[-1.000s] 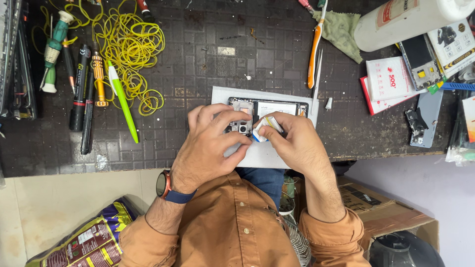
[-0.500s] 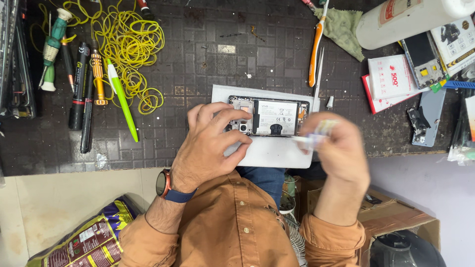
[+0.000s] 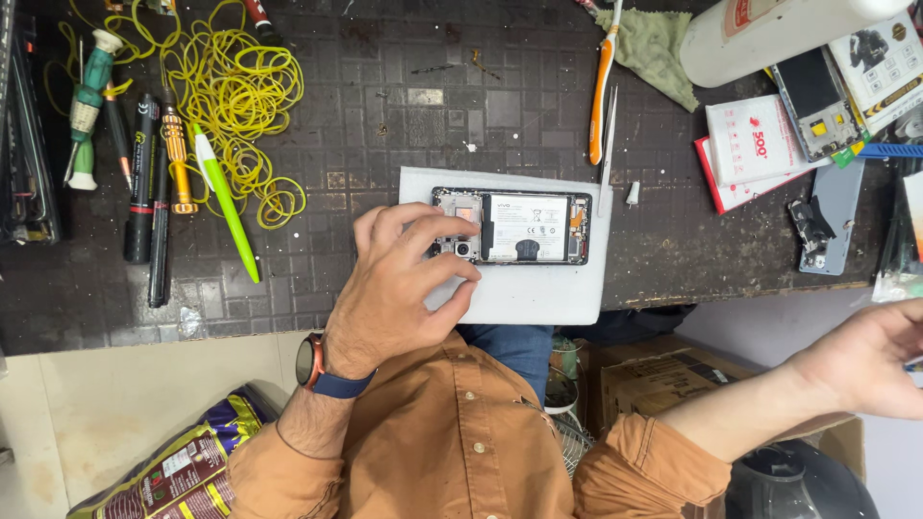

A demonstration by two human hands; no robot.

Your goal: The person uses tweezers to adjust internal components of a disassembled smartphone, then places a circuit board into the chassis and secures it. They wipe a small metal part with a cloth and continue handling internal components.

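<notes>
An opened phone (image 3: pixel 524 228) with its back cover off and its battery showing lies on a white pad (image 3: pixel 538 293) on the dark tiled bench. My left hand (image 3: pixel 399 288) rests on the phone's left end, fingertips on the camera area, with a watch on that wrist. My right hand (image 3: pixel 865 370) is far off to the right, below the bench edge and away from the phone. Its fingers reach the frame's edge, pinched on a small blue-tipped object (image 3: pixel 911 365) that is mostly cut off.
A yellow wire coil (image 3: pixel 231 106), screwdrivers and pens (image 3: pixel 144 163) and a green pen (image 3: pixel 226 202) lie at left. An orange brush (image 3: pixel 601 96), tweezers (image 3: pixel 608 144), green cloth (image 3: pixel 654 43), white bottle (image 3: pixel 769 34), small boxes (image 3: pixel 750 144) and phone parts (image 3: pixel 817 106) sit right. A cardboard box (image 3: pixel 663 375) stands below.
My right hand has left the phone and swung far to the right and down, carrying the small object. My left hand has stayed on the phone's left end.
</notes>
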